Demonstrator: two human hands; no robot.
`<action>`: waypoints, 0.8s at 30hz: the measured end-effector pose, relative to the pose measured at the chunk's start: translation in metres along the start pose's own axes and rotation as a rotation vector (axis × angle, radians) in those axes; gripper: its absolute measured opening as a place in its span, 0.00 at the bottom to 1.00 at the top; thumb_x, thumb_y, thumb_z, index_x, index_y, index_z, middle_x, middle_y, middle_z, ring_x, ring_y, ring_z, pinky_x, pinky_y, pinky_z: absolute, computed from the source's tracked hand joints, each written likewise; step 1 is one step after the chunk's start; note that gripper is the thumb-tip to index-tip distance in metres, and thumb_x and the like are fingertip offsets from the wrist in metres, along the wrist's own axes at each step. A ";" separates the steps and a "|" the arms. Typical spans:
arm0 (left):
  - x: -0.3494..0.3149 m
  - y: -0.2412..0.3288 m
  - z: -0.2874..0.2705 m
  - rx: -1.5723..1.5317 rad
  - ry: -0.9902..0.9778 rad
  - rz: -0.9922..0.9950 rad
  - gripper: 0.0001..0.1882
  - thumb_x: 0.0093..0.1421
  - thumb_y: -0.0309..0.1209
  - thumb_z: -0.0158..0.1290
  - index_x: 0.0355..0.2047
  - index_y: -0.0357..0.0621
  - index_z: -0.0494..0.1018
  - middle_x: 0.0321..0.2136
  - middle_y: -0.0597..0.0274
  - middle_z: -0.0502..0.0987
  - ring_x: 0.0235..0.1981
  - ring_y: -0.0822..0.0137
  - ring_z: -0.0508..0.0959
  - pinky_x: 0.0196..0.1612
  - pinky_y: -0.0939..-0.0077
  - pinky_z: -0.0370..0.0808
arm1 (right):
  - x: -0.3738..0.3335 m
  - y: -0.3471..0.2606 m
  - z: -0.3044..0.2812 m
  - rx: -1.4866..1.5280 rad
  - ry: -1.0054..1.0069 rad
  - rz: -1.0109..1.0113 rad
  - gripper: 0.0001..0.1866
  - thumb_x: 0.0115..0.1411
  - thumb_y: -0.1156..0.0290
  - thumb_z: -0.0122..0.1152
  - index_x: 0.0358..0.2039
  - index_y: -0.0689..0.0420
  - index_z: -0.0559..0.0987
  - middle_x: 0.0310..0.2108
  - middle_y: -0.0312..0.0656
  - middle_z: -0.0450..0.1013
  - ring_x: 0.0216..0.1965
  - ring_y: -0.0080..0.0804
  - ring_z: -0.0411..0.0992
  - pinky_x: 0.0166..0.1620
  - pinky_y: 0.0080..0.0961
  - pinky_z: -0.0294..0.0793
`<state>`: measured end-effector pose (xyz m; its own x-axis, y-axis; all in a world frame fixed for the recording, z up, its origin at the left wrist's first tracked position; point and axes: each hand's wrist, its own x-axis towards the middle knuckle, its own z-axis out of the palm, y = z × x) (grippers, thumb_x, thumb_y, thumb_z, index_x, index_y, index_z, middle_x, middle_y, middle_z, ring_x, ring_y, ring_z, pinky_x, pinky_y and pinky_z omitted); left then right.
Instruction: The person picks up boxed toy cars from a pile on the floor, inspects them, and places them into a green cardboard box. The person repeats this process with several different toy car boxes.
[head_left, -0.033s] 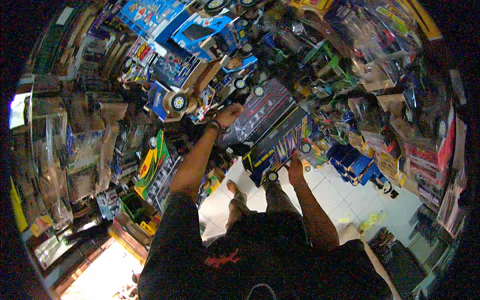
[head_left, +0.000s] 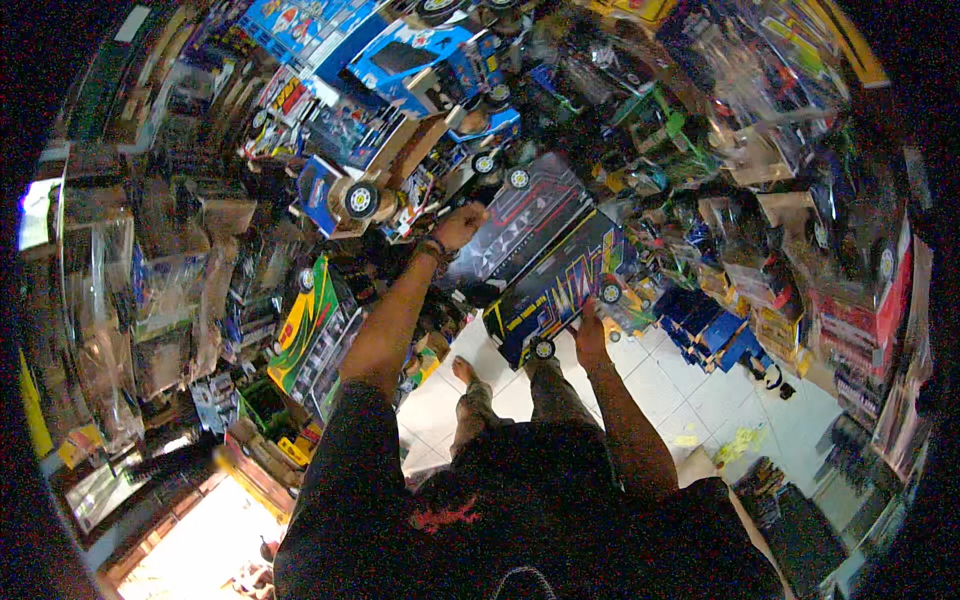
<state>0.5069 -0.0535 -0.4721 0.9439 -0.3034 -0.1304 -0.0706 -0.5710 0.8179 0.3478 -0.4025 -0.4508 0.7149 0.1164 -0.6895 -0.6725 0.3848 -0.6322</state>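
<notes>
In front of me is a boxy toy bus with a dark blue side [head_left: 550, 300] in purple and yellow graphics. White-hubbed wheels line its near edge. Against it lies a grey panel [head_left: 525, 215] with red lines and a wheel at its far edge; I cannot tell whether it is the same bus. My left hand [head_left: 460, 228], wearing a dark wristband, is closed at the grey panel's left edge, its fingertips partly hidden. On the near lower edge of the dark blue side, my right hand [head_left: 591, 338] is closed, fingers against it.
Blue toy trucks [head_left: 400, 65] are piled at the far left. A green and yellow toy bus [head_left: 305, 325] stands left of my arm. Wrapped toys [head_left: 830, 300] line the right side, near blue pieces [head_left: 710, 325] on the white tiled floor [head_left: 660, 400]. A bright opening is at the lower left.
The dark blue side has tilted slightly and its near edge has shifted a little up. Both hands keep their places on the toys.
</notes>
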 end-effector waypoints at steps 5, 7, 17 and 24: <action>-0.009 0.004 0.006 0.242 0.144 -0.264 0.17 0.62 0.43 0.43 0.46 0.49 0.69 0.37 0.45 0.77 0.38 0.42 0.76 0.42 0.51 0.73 | 0.017 0.008 -0.008 -0.270 -0.086 0.044 0.32 0.65 0.48 0.46 0.65 0.48 0.55 0.64 0.32 0.53 0.64 0.29 0.52 0.55 0.40 0.64; -0.009 0.020 0.008 0.327 0.175 -0.294 0.18 0.60 0.42 0.44 0.46 0.48 0.70 0.37 0.44 0.77 0.38 0.43 0.77 0.42 0.51 0.74 | 0.021 0.009 -0.022 -0.398 -0.166 -0.053 0.29 0.66 0.51 0.46 0.64 0.47 0.57 0.64 0.31 0.54 0.63 0.29 0.53 0.54 0.40 0.65; -0.070 0.122 0.041 0.708 0.353 -0.299 0.30 0.59 0.41 0.47 0.60 0.43 0.59 0.59 0.46 0.61 0.59 0.45 0.62 0.51 0.37 0.62 | 0.022 -0.025 -0.054 -0.454 -0.404 -0.027 0.28 0.62 0.59 0.50 0.63 0.46 0.61 0.56 0.34 0.64 0.58 0.29 0.61 0.53 0.38 0.66; -0.233 0.168 0.125 -0.105 0.309 -0.233 0.21 0.64 0.44 0.45 0.50 0.44 0.70 0.37 0.43 0.75 0.42 0.48 0.75 0.45 0.57 0.72 | 0.027 -0.046 -0.055 -0.430 -0.079 0.174 0.25 0.66 0.54 0.43 0.61 0.49 0.63 0.58 0.37 0.64 0.54 0.31 0.65 0.50 0.31 0.68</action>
<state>0.2344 -0.1738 -0.3745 0.9844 0.0784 -0.1576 0.1754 -0.5111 0.8414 0.3872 -0.4673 -0.4596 0.5860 0.2215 -0.7795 -0.7899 -0.0585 -0.6105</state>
